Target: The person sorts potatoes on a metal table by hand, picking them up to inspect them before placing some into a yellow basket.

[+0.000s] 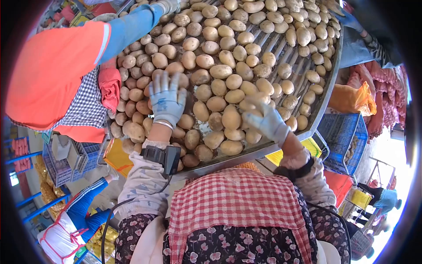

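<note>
Many potatoes (216, 104) lie spread over a slatted metal sorting table (323, 103). My left hand (167, 100), in a pale blue and white glove, rests palm down on potatoes left of centre, its fingers apart and pointing away from me. On the right, my right hand (267, 121) wears a similar glove and hovers over potatoes near the table's near right part. Its fingers are smeared by motion, so whether they hold a potato cannot be made out. A dark device with a cable is strapped to my left wrist.
A co-worker in an orange top (57, 70) reaches over the table from the left; another person's arm is at the upper right. Blue crates (343, 141) stand right of the table, near red mesh sacks (389, 94). More people are farther back.
</note>
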A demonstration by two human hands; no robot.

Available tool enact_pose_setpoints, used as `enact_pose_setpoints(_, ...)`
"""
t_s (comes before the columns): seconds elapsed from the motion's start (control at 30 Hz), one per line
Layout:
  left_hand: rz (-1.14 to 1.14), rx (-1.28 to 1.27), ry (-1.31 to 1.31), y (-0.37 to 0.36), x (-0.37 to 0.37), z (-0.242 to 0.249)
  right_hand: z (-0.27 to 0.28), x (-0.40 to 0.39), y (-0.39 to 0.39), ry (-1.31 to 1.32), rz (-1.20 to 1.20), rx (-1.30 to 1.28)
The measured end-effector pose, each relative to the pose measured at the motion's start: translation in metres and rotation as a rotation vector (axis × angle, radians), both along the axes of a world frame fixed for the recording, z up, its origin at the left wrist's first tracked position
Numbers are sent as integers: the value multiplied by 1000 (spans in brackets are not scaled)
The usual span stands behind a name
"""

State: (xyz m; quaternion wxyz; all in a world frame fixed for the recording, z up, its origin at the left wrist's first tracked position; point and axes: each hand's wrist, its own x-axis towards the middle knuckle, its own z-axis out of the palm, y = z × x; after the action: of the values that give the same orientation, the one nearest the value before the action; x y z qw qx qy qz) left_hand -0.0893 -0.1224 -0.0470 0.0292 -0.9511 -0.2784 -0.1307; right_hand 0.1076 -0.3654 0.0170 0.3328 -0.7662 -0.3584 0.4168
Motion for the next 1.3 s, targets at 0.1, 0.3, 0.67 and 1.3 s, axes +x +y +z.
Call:
enact_pose_setpoints(0.1, -183, -285, -408, -25, 7, 32, 13, -2, 7, -182, -110, 137)
enact_pose_setpoints(0.3, -283, -297, 20, -97, -29, 20, 21, -8, -7, -356, 345, -26)
enact_pose_setpoints(0.67, 25, -34, 39, -38, -72, 10, 7, 4, 1, 925, -491, 269)
enact_pose_setpoints(1.3, 135, -204, -55, -94, -40, 18, -15, -14, 12, 1903, -116, 509)
